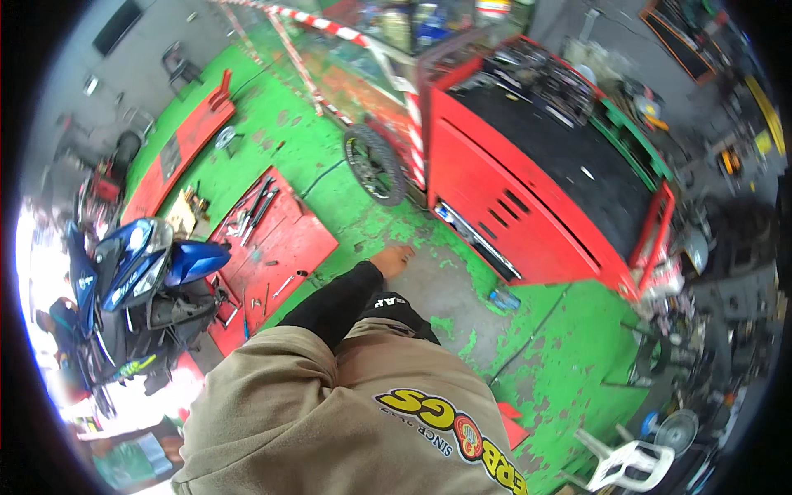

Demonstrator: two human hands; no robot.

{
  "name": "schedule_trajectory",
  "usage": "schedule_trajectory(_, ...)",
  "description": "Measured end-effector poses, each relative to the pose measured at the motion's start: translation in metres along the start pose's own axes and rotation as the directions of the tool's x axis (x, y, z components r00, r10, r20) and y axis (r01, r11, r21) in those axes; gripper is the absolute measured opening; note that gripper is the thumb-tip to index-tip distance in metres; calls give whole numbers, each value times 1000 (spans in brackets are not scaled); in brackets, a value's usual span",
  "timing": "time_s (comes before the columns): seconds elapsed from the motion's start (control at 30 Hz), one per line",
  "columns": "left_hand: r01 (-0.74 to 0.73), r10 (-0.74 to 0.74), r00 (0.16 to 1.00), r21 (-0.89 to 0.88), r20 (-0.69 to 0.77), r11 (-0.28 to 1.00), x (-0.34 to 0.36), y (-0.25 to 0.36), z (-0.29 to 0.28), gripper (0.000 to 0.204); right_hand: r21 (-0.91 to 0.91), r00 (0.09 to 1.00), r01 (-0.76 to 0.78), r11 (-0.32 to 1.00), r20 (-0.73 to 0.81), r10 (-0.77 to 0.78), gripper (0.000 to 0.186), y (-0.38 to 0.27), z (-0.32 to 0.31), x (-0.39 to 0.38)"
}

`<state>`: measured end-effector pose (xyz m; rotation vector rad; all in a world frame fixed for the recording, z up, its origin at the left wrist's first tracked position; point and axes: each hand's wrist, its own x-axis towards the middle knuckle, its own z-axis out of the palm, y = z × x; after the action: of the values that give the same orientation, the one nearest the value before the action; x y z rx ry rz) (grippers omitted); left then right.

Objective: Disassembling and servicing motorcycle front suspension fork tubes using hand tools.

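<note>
My left hand (393, 260) hangs low in front of my body, with a black sleeve (334, 301) covering the arm down to the wrist. Its fingers are too small and smeared to make out, and I see no object in it. Green floor with peeling paint and a grey patch (450, 276) lies beneath it. Nearest on the left is a red platform (285, 239) with wrenches and other hand tools on it. My tan shirt (330, 412) fills the lower part of the view. My right hand does not show.
A blue motorcycle (140, 272) stands at the left. Ahead, a wheel with a tyre (374, 165) leans by red-and-white barrier tape (414, 124). A red workbench (511, 223) with a black top carries parts. A white plastic chair (631, 466) stands at the lower right; a dark cable (532, 338) crosses the floor.
</note>
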<state>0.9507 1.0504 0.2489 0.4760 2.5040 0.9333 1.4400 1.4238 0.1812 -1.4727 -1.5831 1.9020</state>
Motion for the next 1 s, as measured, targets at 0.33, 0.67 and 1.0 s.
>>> schedule_trajectory(0.33,471,-501,853,-195,-145,860,-122,-220,-194,54,-266,917,154,952,396,-37,32,-94,268,29)
schedule_trajectory(0.67,151,-572,643,-648,-508,746,-36,-347,-396,44,-627,909,196,754,405,101,31,-187,544,38)
schedule_trajectory(1.0,571,-754,523,-493,-398,656,-32,-454,-415,45,-308,399,593,744,915,61,26,-306,944,39)
